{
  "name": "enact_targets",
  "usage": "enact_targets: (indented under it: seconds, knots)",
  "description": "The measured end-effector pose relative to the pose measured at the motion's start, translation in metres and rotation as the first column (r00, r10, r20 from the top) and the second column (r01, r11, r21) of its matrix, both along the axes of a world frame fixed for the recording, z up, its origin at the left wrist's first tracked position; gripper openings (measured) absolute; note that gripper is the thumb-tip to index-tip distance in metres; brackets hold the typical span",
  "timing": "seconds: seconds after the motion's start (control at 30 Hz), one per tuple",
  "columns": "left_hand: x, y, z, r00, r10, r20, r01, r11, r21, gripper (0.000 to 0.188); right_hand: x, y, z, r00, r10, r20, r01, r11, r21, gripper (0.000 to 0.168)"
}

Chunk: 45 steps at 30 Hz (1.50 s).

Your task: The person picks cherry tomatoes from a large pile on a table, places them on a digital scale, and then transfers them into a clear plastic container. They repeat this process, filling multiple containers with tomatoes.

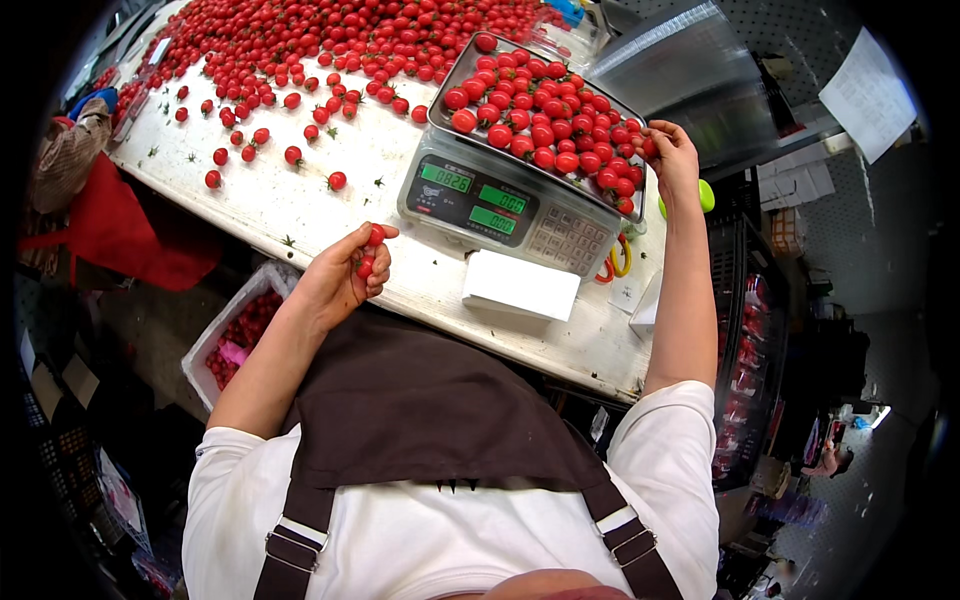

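Observation:
Two red cherry tomatoes (pixel 365 266) rest in the curled fingers of my left hand (pixel 341 274), held above the front edge of the white table. My right hand (pixel 671 157) is at the right end of a metal tray (pixel 442 120), with a cherry tomato (pixel 651 148) pinched in its fingers. The tray is heaped with cherry tomatoes (pixel 544 112), some with green stems. It sits on top of a digital scale (pixel 472 202) with lit green displays and a keypad. A folded white card (pixel 523 289) leans against the scale's front.
Loose tomatoes (pixel 337 37) cover the far side of the table (pixel 375 161). Below its left edge stands a white foam box (pixel 199 352) of tomatoes. Scissors (pixel 621 259) lie right of the scale, near a green lid (pixel 706 196). A black crate (pixel 750 360) holds packed tomatoes at right.

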State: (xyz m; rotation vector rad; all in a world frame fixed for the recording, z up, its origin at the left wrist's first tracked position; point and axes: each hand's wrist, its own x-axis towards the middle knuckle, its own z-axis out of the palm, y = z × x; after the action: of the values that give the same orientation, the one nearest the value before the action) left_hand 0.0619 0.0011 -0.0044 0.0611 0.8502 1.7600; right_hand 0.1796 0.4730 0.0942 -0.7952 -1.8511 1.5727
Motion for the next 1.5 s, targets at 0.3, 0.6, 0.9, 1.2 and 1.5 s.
enact_targets:
  seconds: [0.3,0.6,0.9,1.2,1.5]
  knots:
    - [0.002,0.002,0.000,1.000,0.011,0.017,-0.011,1.000,-0.014,0.036,-0.011,-0.011,-0.002,0.993,0.065,-0.100,-0.084,0.977,-0.197,0.022]
    - [-0.001,0.000,-0.005,0.999,0.014,0.046,-0.017,0.998,0.069,0.041,-0.014,-0.025,-0.002,0.976,0.123,-0.181,-0.131,0.991,-0.027,0.026]
    - [0.004,0.006,-0.007,0.991,0.097,0.091,-0.095,0.995,-0.025,0.034,-0.062,-0.258,0.016,0.873,0.479,-0.098,-0.445,0.861,0.245,0.031]
    - [0.006,0.002,-0.003,0.996,0.066,-0.052,-0.069,0.996,-0.063,0.041,-0.061,-0.300,-0.046,0.641,0.650,0.407,-0.750,0.419,0.512,0.027]
    - [0.000,-0.002,0.003,0.984,0.177,-0.025,-0.176,0.984,0.033,0.037,-0.058,-0.268,-0.043,0.759,0.650,-0.051,-0.619,0.694,-0.368,0.021]
